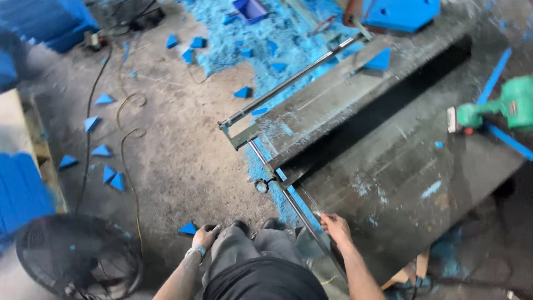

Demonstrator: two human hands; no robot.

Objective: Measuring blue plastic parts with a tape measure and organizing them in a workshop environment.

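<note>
I look down at my own legs beside a dark metal work table (pixel 400 183). My right hand (pixel 335 228) rests on the table's near edge, its fingers touching the metal rail (pixel 288 194) that runs along it. My left hand (pixel 205 236) hangs by my left leg, fingers curled, next to a blue triangular offcut (pixel 188 228) on the floor; whether it holds anything is unclear.
A green power tool (pixel 502 108) lies on the table's right side. Blue triangular offcuts (pixel 102 151) and blue dust (pixel 261 39) litter the concrete floor. Cables (pixel 127 139) trail across it. A black fan (pixel 72 255) stands at lower left, blue stacks (pixel 22 191) at the left.
</note>
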